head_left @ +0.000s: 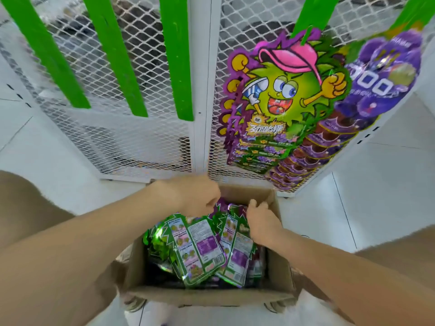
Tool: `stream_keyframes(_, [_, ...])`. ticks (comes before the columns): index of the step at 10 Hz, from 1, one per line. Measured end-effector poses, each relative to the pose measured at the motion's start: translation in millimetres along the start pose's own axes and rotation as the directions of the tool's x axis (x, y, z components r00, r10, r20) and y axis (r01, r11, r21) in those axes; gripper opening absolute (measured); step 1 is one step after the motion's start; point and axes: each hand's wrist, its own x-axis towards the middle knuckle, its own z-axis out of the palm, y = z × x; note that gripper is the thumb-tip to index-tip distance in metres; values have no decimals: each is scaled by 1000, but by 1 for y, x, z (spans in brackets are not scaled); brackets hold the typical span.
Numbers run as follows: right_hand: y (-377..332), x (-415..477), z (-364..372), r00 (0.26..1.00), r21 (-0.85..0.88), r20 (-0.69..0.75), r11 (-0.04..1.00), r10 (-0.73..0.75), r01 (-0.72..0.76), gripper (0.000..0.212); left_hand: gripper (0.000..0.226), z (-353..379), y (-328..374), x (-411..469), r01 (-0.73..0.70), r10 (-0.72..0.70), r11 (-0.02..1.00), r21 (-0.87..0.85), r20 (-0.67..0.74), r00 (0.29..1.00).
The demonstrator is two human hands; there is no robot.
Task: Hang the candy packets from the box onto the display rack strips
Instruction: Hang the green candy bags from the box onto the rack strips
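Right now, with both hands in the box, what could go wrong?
The packets lie in a loose, overlapping pile, so the left hand or right hand might drag extras over the box rim. Also, full rows of hanging packets dangle close behind the box; a hand lifting fast could knock some off their strip.

Packets [202, 250] in box [207, 296], rack [202, 90] behind it, hung packets [282, 97] on rack's right
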Motion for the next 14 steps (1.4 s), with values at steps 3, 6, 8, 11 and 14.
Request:
stream_keyframes(3, [4,-7,-66,991,166,-2,977,-137,135,33,16,-6,16,6,18,-16,999,-49,51,999])
stream_keyframes(6, [38,-63,-172,910,399,-285,826,-300,397,44,30,-50,0,-6,-28,-139,862,-506,-288,948])
stream_keyframes(8, [45,-84,-201,751,382,-622,750,-223,540,22,9,-104,32,-24,-269,-300,637,-722,-554,776])
stream_keyframes(11, [58,-99,-262,351,252,-936,644,-26,722,21,23,-182,77,-24,-427,-393,607,-671,-720,572])
stream_keyframes(14, [76,-97,-315,207,328,-937,514,280,793,3,39,-259,90,4,-379,-292,619,-688,-649,702])
